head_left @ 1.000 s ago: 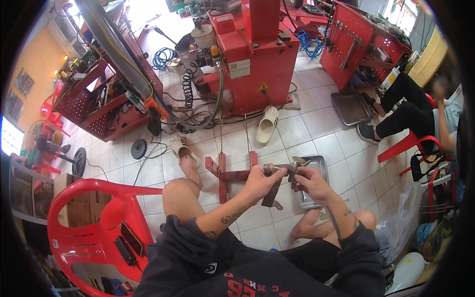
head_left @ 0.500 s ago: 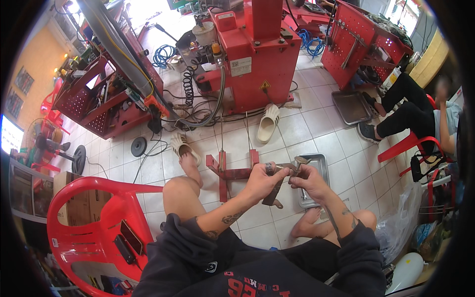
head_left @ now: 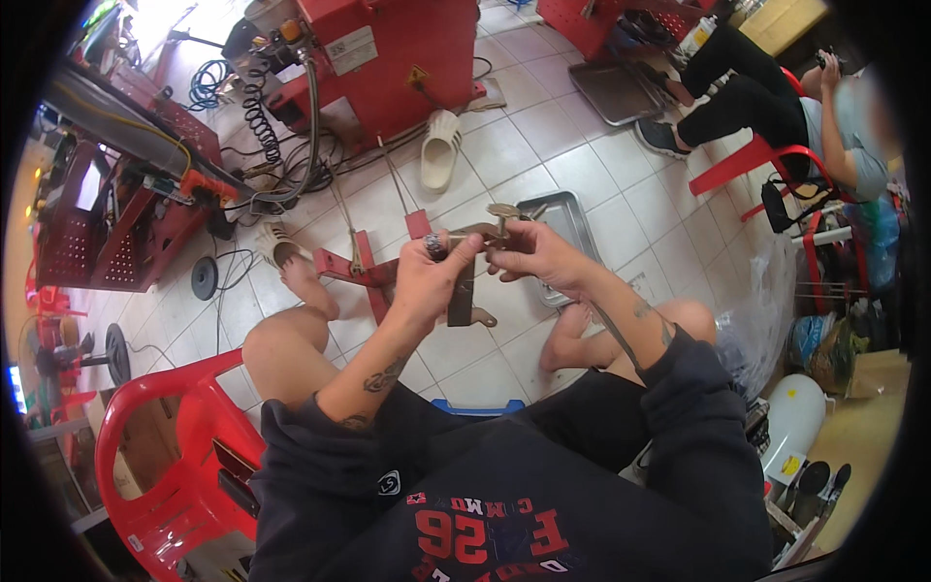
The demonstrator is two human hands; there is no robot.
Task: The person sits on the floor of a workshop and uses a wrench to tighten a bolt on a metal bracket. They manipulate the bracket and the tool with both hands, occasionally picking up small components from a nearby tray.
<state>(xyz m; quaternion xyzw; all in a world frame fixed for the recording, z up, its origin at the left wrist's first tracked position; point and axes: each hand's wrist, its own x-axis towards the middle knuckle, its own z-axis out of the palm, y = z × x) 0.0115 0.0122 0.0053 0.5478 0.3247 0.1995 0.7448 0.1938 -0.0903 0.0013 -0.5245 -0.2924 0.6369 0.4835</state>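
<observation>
Out in front of my knees, my left hand (head_left: pixel 427 276) grips a brown, worn metal bracket (head_left: pixel 462 303) by its upper part, thumb pressed on top. The bracket's flat plate hangs below the fingers, and a small lug with a hole sticks out at its lower end. My right hand (head_left: pixel 536 256) pinches the other end, where a short pin with a flattened head (head_left: pixel 503 210) stands up. The fingers hide where the pin meets the bracket. Beneath the hands, a red metal stand (head_left: pixel 335 265) with upright rods and a silver tray (head_left: pixel 588 247) rest on the tiles.
A red machine (head_left: pixel 388 68) stands ahead, with hoses and cables on its left. Cream clogs (head_left: pixel 441 155) lie on the floor. At my left is a red plastic chair (head_left: pixel 175 388); at right, a seated person (head_left: pixel 737 107) and a darker tray (head_left: pixel 613 92).
The view has shifted right and down, so the surroundings sit further left and higher. Both hands still hold the bracket, and a blue edge now shows between my legs.
</observation>
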